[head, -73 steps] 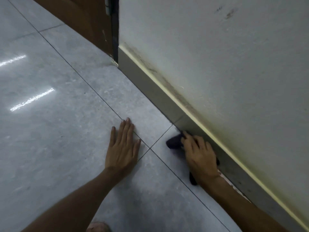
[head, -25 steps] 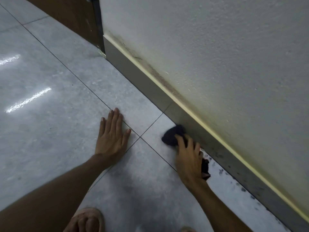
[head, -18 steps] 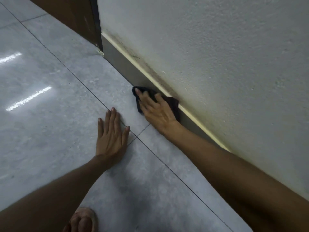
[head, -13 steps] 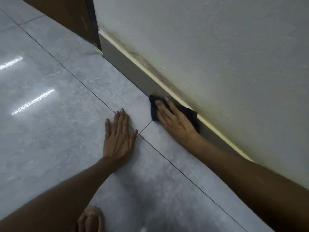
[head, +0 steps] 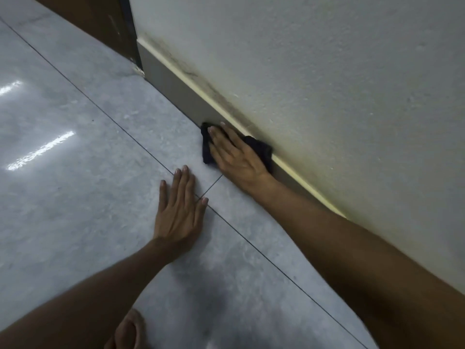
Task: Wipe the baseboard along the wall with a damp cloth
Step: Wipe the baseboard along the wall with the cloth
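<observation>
A grey baseboard (head: 176, 84) with a pale yellowish top edge runs diagonally along the foot of the white wall (head: 327, 71). Dark grime marks the wall just above it. My right hand (head: 234, 154) presses a dark cloth (head: 261, 148) flat against the baseboard, fingers stretched out toward the far end. The cloth shows at the fingertips and behind the back of the hand. My left hand (head: 180, 210) lies flat on the grey floor tiles (head: 88, 172), fingers spread, holding nothing.
A brown door (head: 95, 16) and its dark frame (head: 128, 28) stand where the baseboard ends at the far left. A sandalled foot (head: 128, 331) shows at the bottom edge. Glossy tiles reflect light at the left.
One second ago my right hand held the cloth on the floor beside the baseboard; it went up onto the baseboard and has slid along it. My left hand stays planted.
</observation>
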